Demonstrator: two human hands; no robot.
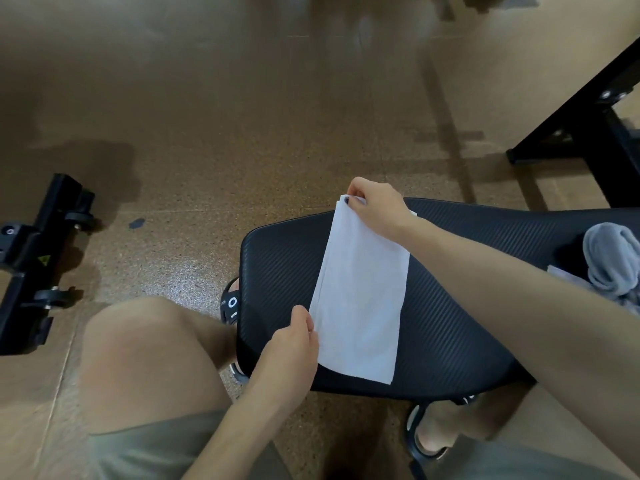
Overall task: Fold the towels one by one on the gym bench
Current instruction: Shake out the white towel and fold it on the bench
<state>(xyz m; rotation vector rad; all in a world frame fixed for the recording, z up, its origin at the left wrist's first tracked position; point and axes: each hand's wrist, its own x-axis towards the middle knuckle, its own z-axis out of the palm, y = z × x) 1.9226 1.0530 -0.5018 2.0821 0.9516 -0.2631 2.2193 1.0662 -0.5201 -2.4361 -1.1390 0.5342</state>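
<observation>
A person sits astride a black padded gym bench point(467, 306), seen from above, with both bare knees showing. On the bench pad lies a white towel point(360, 292), already folded into a long narrow strip. Its long axis runs away from the person, from the near edge of the pad toward the far edge, leaning slightly left at the near end.

The right hand point(375, 206) is at the far end of the strip, fingers curled, pinching the stacked layers at the far corner. The left hand point(294, 344) is at the near left edge of the strip, fingers curled against the cloth; it seems to pinch that edge, though the grip itself is hidden behind the knuckles. So each hand has one end, and the towel lies stretched between them.

My guess is that the next fold brings one short end over to meet the other, along that long axis.

To the right on the bench, well apart from the white towel, sits a crumpled grey towel point(613, 261), not yet folded.

A dark sandal point(230, 303) shows by the bench's left edge, with white lettering; only an "O" can be read. No other writing is legible.
</observation>
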